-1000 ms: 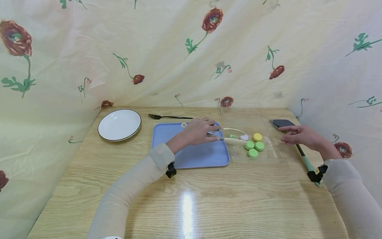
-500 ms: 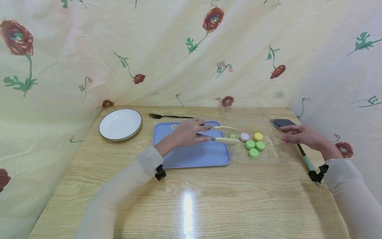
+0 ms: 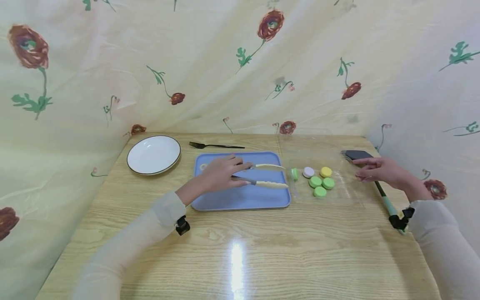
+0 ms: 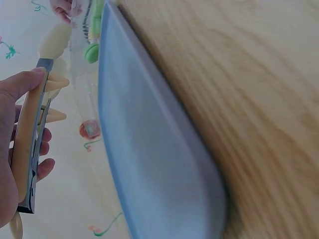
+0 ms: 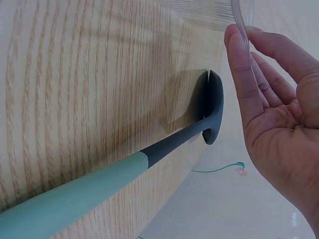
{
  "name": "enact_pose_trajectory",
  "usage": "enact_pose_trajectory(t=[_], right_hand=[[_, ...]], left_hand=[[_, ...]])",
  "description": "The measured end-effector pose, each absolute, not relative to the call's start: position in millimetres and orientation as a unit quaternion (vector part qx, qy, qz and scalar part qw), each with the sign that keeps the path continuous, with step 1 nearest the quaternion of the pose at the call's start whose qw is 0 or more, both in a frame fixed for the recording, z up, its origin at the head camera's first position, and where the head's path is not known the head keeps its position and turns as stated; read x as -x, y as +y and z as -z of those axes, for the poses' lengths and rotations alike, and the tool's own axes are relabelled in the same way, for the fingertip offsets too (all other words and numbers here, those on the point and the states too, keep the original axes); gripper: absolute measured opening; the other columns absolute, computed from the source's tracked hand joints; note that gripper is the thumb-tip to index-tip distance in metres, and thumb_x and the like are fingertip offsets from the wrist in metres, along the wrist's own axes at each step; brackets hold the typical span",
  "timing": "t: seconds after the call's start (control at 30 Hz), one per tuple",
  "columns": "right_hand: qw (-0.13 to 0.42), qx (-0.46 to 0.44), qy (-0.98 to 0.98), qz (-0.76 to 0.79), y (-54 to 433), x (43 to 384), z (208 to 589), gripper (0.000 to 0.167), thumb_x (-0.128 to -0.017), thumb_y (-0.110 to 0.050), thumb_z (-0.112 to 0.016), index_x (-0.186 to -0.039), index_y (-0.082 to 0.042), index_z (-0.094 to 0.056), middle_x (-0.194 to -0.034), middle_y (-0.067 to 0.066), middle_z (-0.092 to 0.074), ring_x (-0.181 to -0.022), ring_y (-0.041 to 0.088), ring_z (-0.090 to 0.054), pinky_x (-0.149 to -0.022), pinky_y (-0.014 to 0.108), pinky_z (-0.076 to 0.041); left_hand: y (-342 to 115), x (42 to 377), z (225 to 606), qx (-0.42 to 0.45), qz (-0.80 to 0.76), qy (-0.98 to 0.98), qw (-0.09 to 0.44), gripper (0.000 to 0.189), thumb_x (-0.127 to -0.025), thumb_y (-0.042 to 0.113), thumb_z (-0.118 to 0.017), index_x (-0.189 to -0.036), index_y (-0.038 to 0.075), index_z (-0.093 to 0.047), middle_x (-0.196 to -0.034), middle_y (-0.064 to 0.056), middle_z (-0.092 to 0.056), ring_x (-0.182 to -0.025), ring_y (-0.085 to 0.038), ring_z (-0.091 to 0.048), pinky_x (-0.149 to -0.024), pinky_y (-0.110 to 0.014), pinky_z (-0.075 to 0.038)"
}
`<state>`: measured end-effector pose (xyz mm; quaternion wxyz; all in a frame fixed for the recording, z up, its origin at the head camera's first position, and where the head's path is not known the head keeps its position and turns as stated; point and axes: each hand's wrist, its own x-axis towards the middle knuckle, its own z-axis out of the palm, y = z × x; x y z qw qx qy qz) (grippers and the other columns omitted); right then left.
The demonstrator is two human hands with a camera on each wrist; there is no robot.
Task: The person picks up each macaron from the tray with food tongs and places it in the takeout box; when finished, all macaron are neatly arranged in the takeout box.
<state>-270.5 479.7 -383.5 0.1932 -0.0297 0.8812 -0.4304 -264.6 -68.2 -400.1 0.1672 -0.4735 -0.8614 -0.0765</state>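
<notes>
My left hand [image 3: 216, 174] grips tongs [image 3: 271, 184] with cream tips, held over the blue tray [image 3: 240, 201]. The tips stand apart with nothing between them. Pinched at its right edge by my right hand [image 3: 388, 171] is a clear plastic box [image 3: 346, 189]. Inside it lie a lilac macaron [image 3: 308, 172], a yellow macaron [image 3: 326, 171] and several green macarons [image 3: 315, 181]. One green macaron [image 3: 294, 174] stands on edge at the box's left side. The right wrist view shows thumb and fingers on the clear plastic rim [image 5: 240, 22].
Beneath my right hand lies a spatula [image 5: 174, 142] with a dark head and mint handle. A white plate [image 3: 153, 155] with a dark rim sits at the back left. Behind the tray is a black fork [image 3: 215, 146]. A small cream ring [image 3: 203, 166] shows above the tray's left part.
My left hand has drawn the tongs leftward, away from the box and over the tray. The lilac macaron, earlier beside the tips, stays in the box. My right hand keeps its place.
</notes>
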Motion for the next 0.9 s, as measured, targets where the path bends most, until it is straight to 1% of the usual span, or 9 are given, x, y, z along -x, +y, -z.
enact_pose_trajectory(t=[0.07, 0.13, 0.23, 0.33, 0.4, 0.57, 0.63, 0.8, 0.9], right_hand=[[0.192, 0.031, 0.882, 0.43, 479.5, 270.0, 383.2, 0.034, -0.104, -0.014, -0.06, -0.137, -0.02, -0.055, -0.103, -0.001, -0.077, -0.094, 0.012, -0.074, -0.082, 0.032, -0.061], [0.191, 0.033, 0.882, 0.43, 479.3, 269.5, 382.9, 0.034, -0.104, -0.014, -0.06, -0.136, -0.021, -0.056, -0.103, -0.001, -0.077, -0.094, 0.012, -0.074, -0.082, 0.032, -0.061], [0.189, 0.036, 0.881, 0.431, 479.0, 269.0, 382.6, 0.033, -0.104, -0.013, -0.06, -0.136, -0.021, -0.056, -0.103, -0.001, -0.077, -0.094, 0.012, -0.075, -0.082, 0.032, -0.061], [0.188, 0.039, 0.882, 0.429, 479.3, 269.2, 382.8, 0.033, -0.104, -0.013, -0.06, -0.136, -0.021, -0.056, -0.103, -0.001, -0.077, -0.094, 0.012, -0.075, -0.082, 0.032, -0.061], [0.189, 0.04, 0.884, 0.426, 479.7, 269.8, 383.3, 0.035, -0.104, -0.014, -0.06, -0.138, -0.018, -0.055, -0.103, -0.001, -0.077, -0.094, 0.012, -0.074, -0.082, 0.032, -0.061], [0.192, 0.037, 0.887, 0.418, 481.1, 271.4, 384.4, 0.044, -0.104, -0.015, -0.06, -0.146, -0.006, -0.048, -0.103, -0.002, -0.077, -0.095, 0.012, -0.074, -0.083, 0.033, -0.061], [0.193, 0.036, 0.888, 0.415, 481.3, 271.7, 384.3, 0.046, -0.104, -0.015, -0.06, -0.147, -0.004, -0.046, -0.103, -0.003, -0.077, -0.095, 0.012, -0.074, -0.083, 0.032, -0.061], [0.195, 0.034, 0.89, 0.412, 479.6, 271.6, 382.8, 0.044, -0.104, -0.018, -0.061, -0.145, -0.009, -0.049, -0.103, -0.005, -0.077, -0.095, 0.012, -0.074, -0.083, 0.032, -0.061], [0.194, 0.034, 0.888, 0.416, 478.2, 270.9, 381.6, 0.039, -0.103, -0.017, -0.061, -0.141, -0.014, -0.052, -0.103, -0.005, -0.077, -0.094, 0.012, -0.075, -0.083, 0.032, -0.061]], left_hand=[[-72.8, 261.2, 405.1, 0.476, 0.07, -0.858, 0.178, 0.061, -0.095, 0.052, -0.067, -0.144, 0.017, -0.061, -0.106, -0.001, -0.062, -0.084, -0.014, -0.054, -0.06, -0.027, -0.041], [-76.6, 256.8, 409.7, 0.479, 0.065, -0.856, 0.185, 0.063, -0.094, 0.054, -0.067, -0.144, 0.016, -0.06, -0.106, 0.0, -0.061, -0.086, -0.015, -0.054, -0.059, -0.026, -0.04], [-81.4, 247.9, 414.6, 0.481, 0.061, -0.857, 0.177, 0.067, -0.093, 0.055, -0.067, -0.146, 0.015, -0.058, -0.11, -0.001, -0.062, -0.09, -0.016, -0.054, -0.057, -0.026, -0.041], [-85.1, 238.2, 417.6, 0.483, 0.069, -0.858, 0.159, 0.068, -0.093, 0.055, -0.068, -0.147, 0.014, -0.057, -0.112, -0.001, -0.062, -0.09, -0.015, -0.053, -0.056, -0.023, -0.039], [-86.8, 231.9, 419.7, 0.482, 0.072, -0.862, 0.142, 0.07, -0.093, 0.056, -0.067, -0.148, 0.014, -0.055, -0.114, -0.001, -0.062, -0.092, -0.015, -0.053, -0.055, -0.021, -0.039], [-88.6, 216.3, 425.3, 0.473, 0.064, -0.873, 0.101, 0.073, -0.094, 0.06, -0.063, -0.152, 0.017, -0.05, -0.12, -0.001, -0.06, -0.098, -0.014, -0.054, -0.056, -0.019, -0.04], [-89.2, 210.2, 427.8, 0.47, 0.065, -0.876, 0.088, 0.074, -0.095, 0.061, -0.062, -0.153, 0.017, -0.049, -0.121, -0.001, -0.06, -0.099, -0.014, -0.054, -0.055, -0.018, -0.039], [-91.6, 195.6, 434.4, 0.462, 0.067, -0.882, 0.065, 0.074, -0.095, 0.061, -0.062, -0.153, 0.017, -0.049, -0.122, 0.0, -0.06, -0.1, -0.013, -0.054, -0.055, -0.016, -0.037], [-92.6, 187.6, 436.9, 0.459, 0.065, -0.884, 0.059, 0.073, -0.095, 0.06, -0.062, -0.153, 0.018, -0.049, -0.123, 0.0, -0.06, -0.102, -0.014, -0.055, -0.056, -0.016, -0.038]])
